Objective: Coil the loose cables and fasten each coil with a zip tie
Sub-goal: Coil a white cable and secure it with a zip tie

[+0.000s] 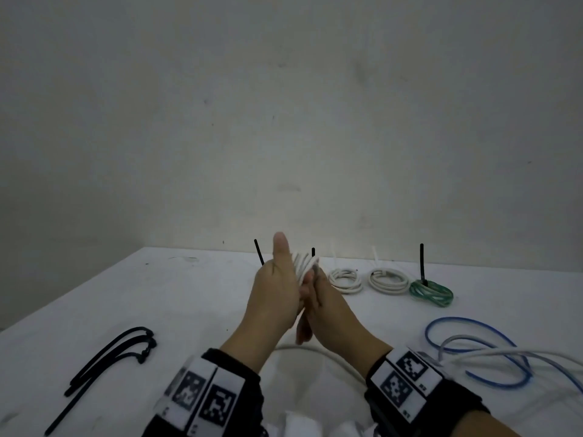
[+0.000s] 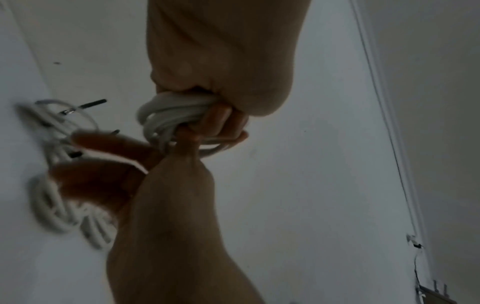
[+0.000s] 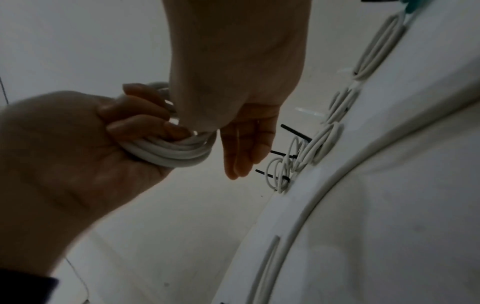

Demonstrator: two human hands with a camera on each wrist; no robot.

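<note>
Both hands [image 1: 303,298] grip white cable coil [image 3: 168,152].

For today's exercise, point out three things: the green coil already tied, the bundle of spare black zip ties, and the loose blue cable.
green coil [image 1: 431,293]: head view, front of its loops.
black zip ties [image 1: 107,357]: head view, middle of the bundle.
blue cable [image 1: 459,320]: head view, top of its far loop.

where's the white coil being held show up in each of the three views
Head: white coil just above centre, between both hands, mostly hidden.
Left wrist: centre, under the palm.
Right wrist: left of centre, in curled fingers.
Shared landmark: the row of tied coils on the table.
</note>
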